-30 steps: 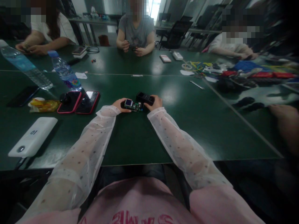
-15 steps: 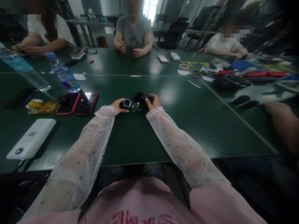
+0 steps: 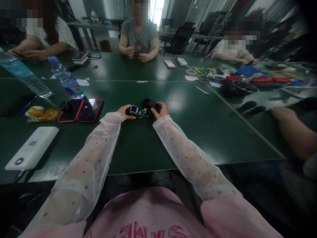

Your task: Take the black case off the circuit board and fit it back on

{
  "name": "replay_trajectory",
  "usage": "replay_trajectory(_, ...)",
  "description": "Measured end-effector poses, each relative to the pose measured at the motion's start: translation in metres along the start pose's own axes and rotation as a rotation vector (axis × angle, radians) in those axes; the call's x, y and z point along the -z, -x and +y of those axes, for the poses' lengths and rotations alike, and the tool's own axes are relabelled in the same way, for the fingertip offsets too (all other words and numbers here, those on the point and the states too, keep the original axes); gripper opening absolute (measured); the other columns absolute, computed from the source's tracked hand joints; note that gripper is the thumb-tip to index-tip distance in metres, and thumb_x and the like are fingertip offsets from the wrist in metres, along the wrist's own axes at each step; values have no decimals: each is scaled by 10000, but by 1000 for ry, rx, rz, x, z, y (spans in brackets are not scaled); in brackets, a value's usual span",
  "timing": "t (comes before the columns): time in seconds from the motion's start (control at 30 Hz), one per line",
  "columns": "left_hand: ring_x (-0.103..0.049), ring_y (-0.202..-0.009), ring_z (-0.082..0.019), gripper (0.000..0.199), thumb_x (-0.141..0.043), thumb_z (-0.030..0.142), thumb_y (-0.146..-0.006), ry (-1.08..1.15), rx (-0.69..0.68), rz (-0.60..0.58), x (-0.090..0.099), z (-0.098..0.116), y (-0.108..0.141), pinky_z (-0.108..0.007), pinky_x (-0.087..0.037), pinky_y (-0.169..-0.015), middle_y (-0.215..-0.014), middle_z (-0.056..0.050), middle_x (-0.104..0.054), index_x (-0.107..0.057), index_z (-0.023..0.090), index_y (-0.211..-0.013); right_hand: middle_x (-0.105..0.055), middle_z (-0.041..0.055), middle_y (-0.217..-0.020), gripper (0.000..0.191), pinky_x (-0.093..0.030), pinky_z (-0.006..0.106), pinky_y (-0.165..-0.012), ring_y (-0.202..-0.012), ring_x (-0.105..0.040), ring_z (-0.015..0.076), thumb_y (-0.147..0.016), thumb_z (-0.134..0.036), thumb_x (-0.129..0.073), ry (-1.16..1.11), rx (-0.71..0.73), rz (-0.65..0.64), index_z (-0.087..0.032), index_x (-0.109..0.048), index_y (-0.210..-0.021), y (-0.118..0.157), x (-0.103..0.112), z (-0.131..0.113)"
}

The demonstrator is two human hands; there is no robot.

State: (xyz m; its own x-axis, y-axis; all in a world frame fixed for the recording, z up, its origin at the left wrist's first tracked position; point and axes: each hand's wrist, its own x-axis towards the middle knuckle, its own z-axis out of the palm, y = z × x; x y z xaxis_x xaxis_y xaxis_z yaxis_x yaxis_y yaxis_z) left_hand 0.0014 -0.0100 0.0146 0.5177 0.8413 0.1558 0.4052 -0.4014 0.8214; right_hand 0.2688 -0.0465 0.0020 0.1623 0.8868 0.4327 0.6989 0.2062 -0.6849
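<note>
Circuit board (image 3: 142, 113), green, with a small screen (image 3: 134, 109) at its left end, held above or on the dark green table (image 3: 143, 145); whether it touches the tabletop cannot be told. The left hand (image 3: 124, 111) grips the board's left end, thumb on the near side and fingers on the far side. The right hand (image 3: 162, 110), to the right of the board, is closed around a black housing (image 3: 150, 102). The housing slants so that its far end lies just behind the board; contact between the two parts is unclear. Sheer dotted sleeves (image 3: 85, 162) cover both forearms, which reach the board from the near side.

To the left of the board, two red-edged phones (image 3: 91, 110) lie side by side, the outer one bearing a black rounded object (image 3: 65, 106). Farther left of the board is a yellow packet (image 3: 44, 114); nearer the wearer than the board, also left, is a white device (image 3: 32, 147). Two water bottles (image 3: 66, 77) stand to the board's far left. Beyond the board to the right lie a slim metal tool (image 3: 201, 90) and, farther off, tangled cables (image 3: 205, 71). Well right of the board, a co-worker's bare arm (image 3: 294, 132) extends over the table.
</note>
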Motion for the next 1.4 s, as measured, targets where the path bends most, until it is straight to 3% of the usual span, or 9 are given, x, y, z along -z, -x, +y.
replay_trajectory(0.33, -611, -1140, -296, 644, -851, 322, -584, -39, 39, 11, 2, -4, -3, -523, -414, -1018, -1183, -105, -668, -618, 187, -1169, -590, 138, -1170, 539, -419, 591, -970, -1147, -501, 360, -687, -439, -708, -3, -18, -21, -238, -533, -1156, -10, -10, 10)
replay_trajectory(0.57, -616, -1129, -298, 673, -848, 345, -586, -55, 50, 5, 2, -6, -5, -488, -428, -1012, -1178, -136, -666, -611, 136, -1180, -591, 134, -1169, 540, -430, 580, -978, -1138, -502, 356, -679, -417, -740, 1, -6, -27, -221, -544, -1143, -13, -12, 11)
replay_trajectory(0.73, -630, -1106, -277, 658, -849, 335, -584, -32, 22, 13, 0, -9, -7, -480, -430, -1011, -1153, -104, -678, -611, 168, -1174, -582, 138, -1147, 557, -418, 590, -992, -1129, -503, 361, -638, -391, -769, 18, -28, -18, -215, -531, -1110, -16, -15, 11)
replay_trajectory(0.97, -619, -1129, -288, 638, -851, 327, -588, -22, 29, 6, 0, -7, -7, -509, -418, -1019, -1169, -102, -671, -614, 180, -1161, -590, 121, -1084, 514, -422, 585, -961, -1073, -518, 349, -634, -459, -762, -5, -23, 19, -237, -527, -1033, -17, -14, 15)
replay_trajectory(1.2, -605, -1146, -319, 681, -845, 373, -594, -52, 41, -9, 1, -10, -9, -545, -407, -1023, -1192, -126, -658, -603, 163, -1194, -566, 120, -1155, 531, -465, 511, -946, -1093, -527, 299, -727, -500, -670, -170, 23, 73, -229, -530, -1161, -9, -4, -2)
replay_trajectory(1.4, -599, -1155, -323, 695, -867, 338, -559, -49, 58, 16, 0, -7, -8, -517, -401, -1049, -1174, -96, -672, -610, 197, -1189, -564, 98, -1163, 519, -501, 465, -904, -1100, -546, 280, -751, -505, -665, -241, 137, 38, -263, -528, -1191, -5, 5, -25)
